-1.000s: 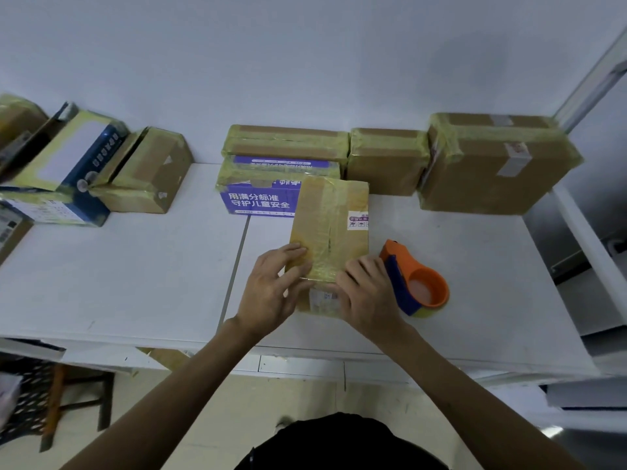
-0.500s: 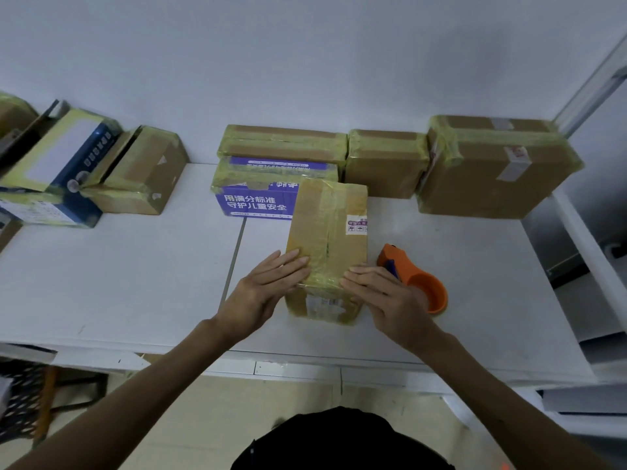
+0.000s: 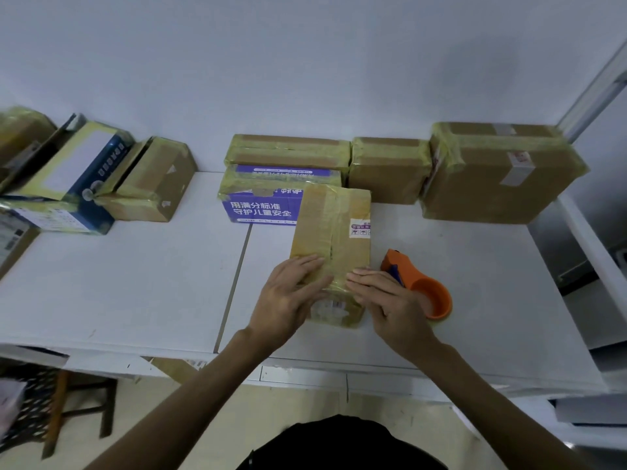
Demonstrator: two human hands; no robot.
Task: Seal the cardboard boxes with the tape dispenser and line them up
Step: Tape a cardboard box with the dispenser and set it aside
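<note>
A narrow brown cardboard box [image 3: 334,228] wrapped in yellowish tape lies lengthwise on the white table [image 3: 135,283], in front of me. My left hand [image 3: 288,296] presses flat on its near left top with straight fingers. My right hand [image 3: 383,296] lies flat on its near right edge, fingers pointing left. The orange tape dispenser [image 3: 420,286] sits on the table just right of the box, partly behind my right hand. Neither hand holds it.
Taped boxes line the back wall: a blue printed box [image 3: 268,201] under a flat brown one [image 3: 288,150], a medium box [image 3: 390,167], a large box [image 3: 502,171]. At the left lie open boxes [image 3: 149,184]. A stool [image 3: 68,408] stands below the table.
Both hands have slid along the near end of the box, fingers now straightened and flat on the tape. The box and the dispenser stay in place.
</note>
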